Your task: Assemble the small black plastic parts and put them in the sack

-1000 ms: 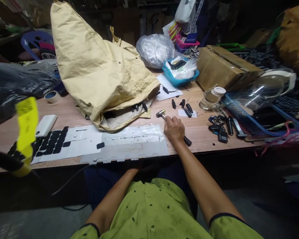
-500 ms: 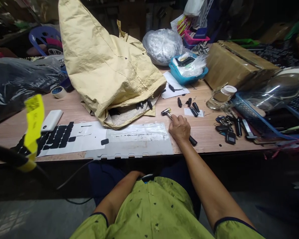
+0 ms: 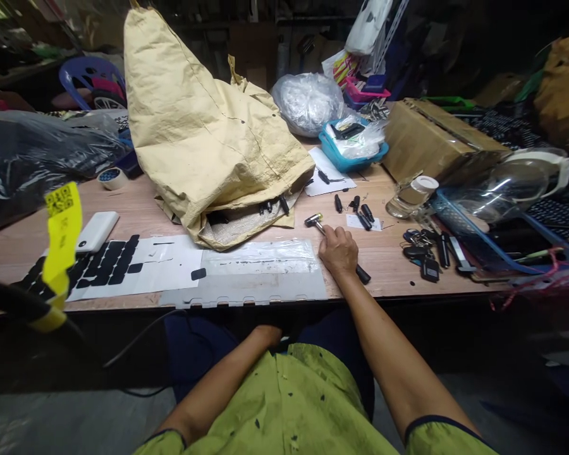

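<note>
With right hand (image 3: 340, 254), gripping a black-handled, metal-headed hammer (image 3: 313, 220), seemingly not yet lifted off the pale wooden table (image 3: 384, 268), with stubby black pieces (image 3: 367, 212) just beyond that hand. With left hand (image 3: 269, 334) lower, too hidden to judge its grip. Barely begun, perhaps; remainder unclear.

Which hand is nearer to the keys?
Right. The right hand grips the hammer on the table, to the left of the keys; the left hand is farther off, away from the table, beside the green shirt.
</note>
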The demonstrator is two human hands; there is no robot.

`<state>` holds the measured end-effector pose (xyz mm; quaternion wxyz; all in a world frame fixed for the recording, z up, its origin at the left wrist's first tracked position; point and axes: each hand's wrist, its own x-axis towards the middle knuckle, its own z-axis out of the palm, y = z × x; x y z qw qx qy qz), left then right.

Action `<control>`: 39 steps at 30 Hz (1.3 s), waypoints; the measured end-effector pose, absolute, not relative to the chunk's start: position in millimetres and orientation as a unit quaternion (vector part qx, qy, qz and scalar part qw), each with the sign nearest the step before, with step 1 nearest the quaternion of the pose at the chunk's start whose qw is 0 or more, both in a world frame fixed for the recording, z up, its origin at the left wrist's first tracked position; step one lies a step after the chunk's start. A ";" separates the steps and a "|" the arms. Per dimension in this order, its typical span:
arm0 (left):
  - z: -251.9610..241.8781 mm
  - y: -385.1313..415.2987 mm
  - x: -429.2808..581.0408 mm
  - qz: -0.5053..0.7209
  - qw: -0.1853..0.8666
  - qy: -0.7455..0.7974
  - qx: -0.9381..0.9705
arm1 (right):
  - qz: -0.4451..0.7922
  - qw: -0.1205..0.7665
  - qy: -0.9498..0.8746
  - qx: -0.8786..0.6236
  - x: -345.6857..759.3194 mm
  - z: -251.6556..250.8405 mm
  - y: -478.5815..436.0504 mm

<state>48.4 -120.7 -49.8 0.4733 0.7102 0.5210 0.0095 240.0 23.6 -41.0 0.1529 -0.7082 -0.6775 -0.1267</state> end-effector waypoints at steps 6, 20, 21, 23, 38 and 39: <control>6.9 -78.8 44.1 -0.078 0.539 0.292 0.786 | -0.125 0.145 -0.677 -0.711 235.6 -38.2 22.3; 116.3 -63.5 79.9 0.338 0.610 0.109 0.708 | -0.105 0.144 -0.677 -0.714 228.3 -32.1 18.3; 116.9 -68.6 78.9 0.333 0.616 0.089 0.708 | -0.103 0.144 -0.677 -0.714 228.0 -31.9 18.4; 116.5 -75.9 74.6 0.326 0.625 0.065 0.706 | -0.100 0.143 -0.676 -0.716 227.6 -31.1 18.5; 62.7 36.6 77.1 0.483 0.411 0.519 0.573 | -0.095 0.145 -0.672 -0.720 226.4 -30.6 19.8; 55.3 54.8 76.2 0.462 0.366 0.586 0.556 | -0.095 0.144 -0.673 -0.719 225.7 -30.5 20.0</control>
